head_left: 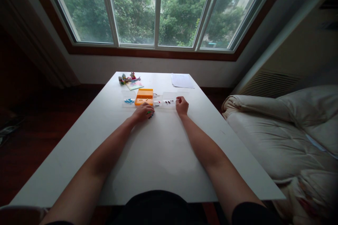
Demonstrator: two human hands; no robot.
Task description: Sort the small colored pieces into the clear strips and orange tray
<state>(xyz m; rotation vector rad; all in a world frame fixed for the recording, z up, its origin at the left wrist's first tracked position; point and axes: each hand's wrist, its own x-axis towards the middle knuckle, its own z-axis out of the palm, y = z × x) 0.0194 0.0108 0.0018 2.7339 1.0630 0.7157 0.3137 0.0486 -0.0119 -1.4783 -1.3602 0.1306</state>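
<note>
My left hand (143,111) rests on the white table (158,154), fingers curled over small coloured pieces at its fingertips, just in front of an orange tray (144,96). My right hand (182,105) lies to the right, closed in a loose pinch beside a clear tray (170,99) with small dark and red pieces. What the right fingers hold, if anything, is too small to see. A second clear tray (129,99) with blue pieces lies left of the orange one.
A small colourful toy build (126,77) and a pastel card (134,84) sit at the table's far edge, with white paper sheets (182,80) to their right. A sofa with a cream blanket (290,130) stands at the right. A large window (155,10) lies beyond.
</note>
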